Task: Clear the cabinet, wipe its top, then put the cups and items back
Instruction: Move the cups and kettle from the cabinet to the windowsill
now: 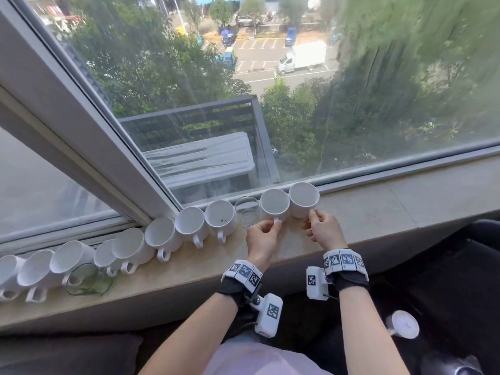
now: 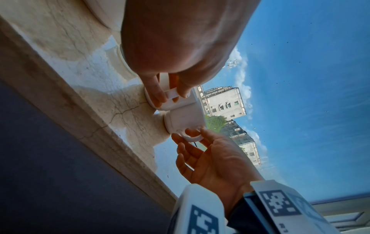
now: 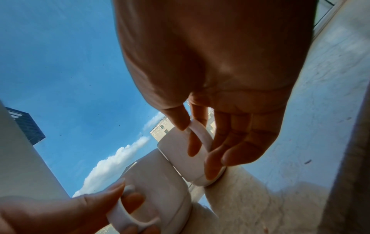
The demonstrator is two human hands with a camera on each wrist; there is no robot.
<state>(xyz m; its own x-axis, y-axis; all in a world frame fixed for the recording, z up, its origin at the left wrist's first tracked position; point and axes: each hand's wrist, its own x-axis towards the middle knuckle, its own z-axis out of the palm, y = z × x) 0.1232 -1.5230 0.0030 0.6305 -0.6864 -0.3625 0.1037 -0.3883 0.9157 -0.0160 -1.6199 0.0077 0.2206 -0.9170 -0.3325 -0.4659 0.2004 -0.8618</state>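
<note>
While both hands work at the right end of the cup row on the stone window sill (image 1: 365, 212), the left hand (image 1: 263, 236) pinches the handle of a white cup (image 1: 275, 204) and the right hand (image 1: 323, 230) pinches that of the neighbouring cup (image 1: 304, 197), other fingers loose. Handles face the person, probably for easy regrasp; the cups are touching. Glazed white ceramic, rounded loop handles; clear glass tumbler (image 1: 247, 212) just left; sill veined, matte, cracked-looking.
</note>
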